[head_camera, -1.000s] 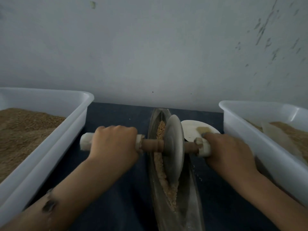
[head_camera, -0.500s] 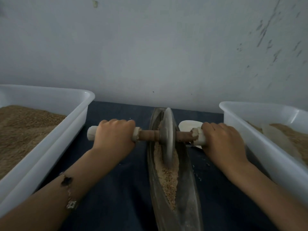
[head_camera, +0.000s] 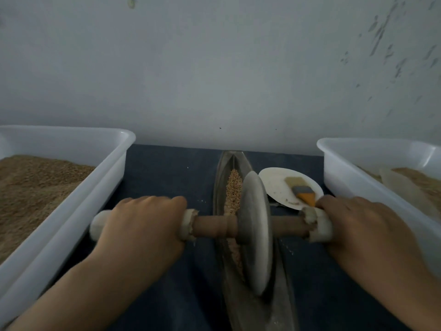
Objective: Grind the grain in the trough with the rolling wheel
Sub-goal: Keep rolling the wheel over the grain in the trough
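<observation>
Since half a second ago the rolling wheel (head_camera: 254, 231) is being drawn back toward the near part of the trough (head_camera: 220, 187), and more of the white plate (head_camera: 276, 185) is being uncovered behind it.

Fingers of the left hand (head_camera: 140, 232) are being kept curled over the pale left handle grip (head_camera: 100, 224), which is being held from above with the knuckles toward the wall. Fingers of the right hand (head_camera: 360, 229) are being kept wrapped round the pale right handle grip (head_camera: 319, 226) in the same way. Between the two grips the brown wooden axle (head_camera: 214, 226) is being carried level across the trough, passing through the grey disc of the wheel. The wheel is being held upright in the groove, tilted slightly, with its lower edge down in the channel.

Grain (head_camera: 232, 187) is lying in the far half of the trough beyond the wheel, and a paler, crushed streak is showing just left of the wheel nearer the person. The trough is lying lengthwise on a dark blue surface (head_camera: 167, 177), its far tip near the wall.

A brush (head_camera: 301, 189) with an orange handle is lying on the plate, just right of the trough. A white tub (head_camera: 112, 163) filled with brown grain is standing to the left, and a second white tub (head_camera: 338, 173) to the right.
</observation>
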The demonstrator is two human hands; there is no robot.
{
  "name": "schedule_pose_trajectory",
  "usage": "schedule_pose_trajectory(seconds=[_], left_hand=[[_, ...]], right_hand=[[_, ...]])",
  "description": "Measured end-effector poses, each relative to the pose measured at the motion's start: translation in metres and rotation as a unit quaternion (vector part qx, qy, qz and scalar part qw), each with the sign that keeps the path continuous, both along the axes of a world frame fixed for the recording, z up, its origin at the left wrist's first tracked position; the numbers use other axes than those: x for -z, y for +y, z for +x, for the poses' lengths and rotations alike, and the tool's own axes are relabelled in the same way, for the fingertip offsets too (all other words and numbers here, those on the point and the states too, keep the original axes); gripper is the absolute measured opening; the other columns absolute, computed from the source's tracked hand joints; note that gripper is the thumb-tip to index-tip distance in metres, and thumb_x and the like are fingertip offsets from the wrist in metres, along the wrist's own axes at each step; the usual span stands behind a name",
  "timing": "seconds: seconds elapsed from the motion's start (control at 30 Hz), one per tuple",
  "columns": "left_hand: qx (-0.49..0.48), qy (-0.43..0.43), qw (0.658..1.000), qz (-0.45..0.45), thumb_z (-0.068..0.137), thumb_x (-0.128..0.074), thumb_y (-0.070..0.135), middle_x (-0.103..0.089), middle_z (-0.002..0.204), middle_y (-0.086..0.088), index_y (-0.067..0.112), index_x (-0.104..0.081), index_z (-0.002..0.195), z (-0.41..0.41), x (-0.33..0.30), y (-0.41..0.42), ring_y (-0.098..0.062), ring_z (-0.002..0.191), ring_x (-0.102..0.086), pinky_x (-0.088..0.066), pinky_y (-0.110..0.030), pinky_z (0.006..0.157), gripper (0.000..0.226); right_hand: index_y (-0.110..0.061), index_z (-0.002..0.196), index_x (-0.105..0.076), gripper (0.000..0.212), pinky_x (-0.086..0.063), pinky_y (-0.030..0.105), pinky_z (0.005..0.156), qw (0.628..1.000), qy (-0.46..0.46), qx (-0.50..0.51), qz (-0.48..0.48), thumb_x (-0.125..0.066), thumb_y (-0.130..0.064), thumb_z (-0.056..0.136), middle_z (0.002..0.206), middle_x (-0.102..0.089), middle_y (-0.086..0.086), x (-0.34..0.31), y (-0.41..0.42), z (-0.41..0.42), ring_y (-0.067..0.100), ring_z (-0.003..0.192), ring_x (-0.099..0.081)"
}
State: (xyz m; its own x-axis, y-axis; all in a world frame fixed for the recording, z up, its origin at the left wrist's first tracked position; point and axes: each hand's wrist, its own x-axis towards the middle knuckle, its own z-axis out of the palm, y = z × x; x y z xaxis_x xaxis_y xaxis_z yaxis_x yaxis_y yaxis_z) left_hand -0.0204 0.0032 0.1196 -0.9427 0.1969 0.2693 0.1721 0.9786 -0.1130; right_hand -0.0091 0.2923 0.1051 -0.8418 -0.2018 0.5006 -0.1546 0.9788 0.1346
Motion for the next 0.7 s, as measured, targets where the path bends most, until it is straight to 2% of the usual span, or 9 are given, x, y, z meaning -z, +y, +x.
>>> schedule_pose_trajectory(seconds=[0.13,0.23,0.3,0.33,0.43,0.53,0.63,0.7], left_hand=[[-0.027,0.043,0.997,0.057,0.081,-0.055,0.035,-0.040,0.067,0.012,0.028,-0.028,0.066,-0.051,0.017,0.007,-0.011,0.067,-0.041,-0.029,-0.029,0.064,0.032],[-0.045,0.055,0.994,0.085,0.085,-0.053,0.027,-0.059,0.086,0.001,0.022,-0.040,0.077,-0.094,0.022,0.009,-0.022,0.078,-0.054,-0.031,-0.030,0.068,0.017],[-0.059,0.053,0.992,0.094,0.085,-0.054,0.024,-0.062,0.093,-0.004,0.020,-0.043,0.080,-0.115,0.019,0.011,-0.028,0.086,-0.058,-0.032,-0.032,0.069,0.013],[-0.067,0.053,0.992,0.096,0.084,-0.055,0.023,-0.061,0.092,-0.005,0.020,-0.042,0.079,-0.120,0.017,0.012,-0.028,0.084,-0.057,-0.032,-0.032,0.069,0.014],[-0.069,0.056,0.993,0.082,0.082,-0.056,0.020,-0.056,0.082,-0.002,0.022,-0.037,0.071,-0.120,0.014,0.013,-0.021,0.071,-0.043,-0.030,-0.034,0.068,0.022],[-0.042,0.085,0.994,0.048,0.083,-0.054,0.022,-0.051,0.075,0.003,0.023,-0.035,0.071,-0.099,0.014,0.011,-0.018,0.068,-0.039,-0.028,-0.033,0.068,0.022],[-0.012,0.123,0.992,0.006,0.080,-0.056,0.027,-0.035,0.064,0.009,0.026,-0.022,0.063,-0.061,0.013,0.012,-0.016,0.065,-0.034,-0.026,-0.032,0.067,0.038],[0.041,0.163,0.986,-0.018,0.071,-0.061,0.028,-0.026,0.059,0.011,0.026,-0.018,0.061,-0.029,0.008,0.012,-0.015,0.059,-0.031,-0.026,-0.032,0.062,0.044]], right_hand=[[-0.008,0.076,-0.060,0.031,-0.034,0.035,0.054,0.998,0.062,0.006,0.014,-0.075,0.001,0.051,0.064,-0.058,0.010,-0.002,-0.013,-0.048,0.033,0.058,-0.054],[-0.008,0.080,-0.055,0.020,-0.026,0.034,0.062,0.995,0.086,0.029,0.033,-0.062,0.005,0.066,0.074,-0.059,0.013,-0.010,-0.023,-0.099,0.035,0.074,-0.054],[-0.011,0.084,-0.052,0.018,-0.022,0.033,0.065,0.995,0.076,0.045,0.039,-0.055,0.002,0.073,0.081,-0.060,0.011,-0.018,-0.024,-0.126,0.034,0.083,-0.053],[-0.012,0.085,-0.052,0.017,-0.022,0.033,0.065,0.996,0.069,0.048,0.042,-0.054,0.001,0.074,0.083,-0.061,0.011,-0.020,-0.023,-0.134,0.033,0.084,-0.053],[-0.012,0.079,-0.050,0.016,-0.022,0.033,0.062,0.996,0.074,0.036,0.043,-0.055,0.002,0.074,0.077,-0.060,0.012,-0.013,-0.017,-0.134,0.033,0.076,-0.053],[-0.013,0.070,-0.046,0.021,-0.022,0.032,0.058,0.997,0.080,0.011,0.002,-0.062,0.000,0.070,0.068,-0.058,0.012,0.001,-0.013,-0.102,0.033,0.064,-0.052],[-0.016,0.079,-0.054,0.012,-0.032,0.033,0.056,0.999,-0.007,0.019,-0.039,-0.064,-0.012,0.073,0.071,-0.060,0.007,0.007,-0.006,-0.059,0.031,0.067,-0.054],[-0.028,0.087,-0.056,0.014,-0.042,0.035,0.059,0.991,-0.100,0.030,-0.079,-0.065,-0.022,0.076,0.075,-0.061,-0.002,0.005,0.000,-0.035,0.023,0.071,-0.055]])
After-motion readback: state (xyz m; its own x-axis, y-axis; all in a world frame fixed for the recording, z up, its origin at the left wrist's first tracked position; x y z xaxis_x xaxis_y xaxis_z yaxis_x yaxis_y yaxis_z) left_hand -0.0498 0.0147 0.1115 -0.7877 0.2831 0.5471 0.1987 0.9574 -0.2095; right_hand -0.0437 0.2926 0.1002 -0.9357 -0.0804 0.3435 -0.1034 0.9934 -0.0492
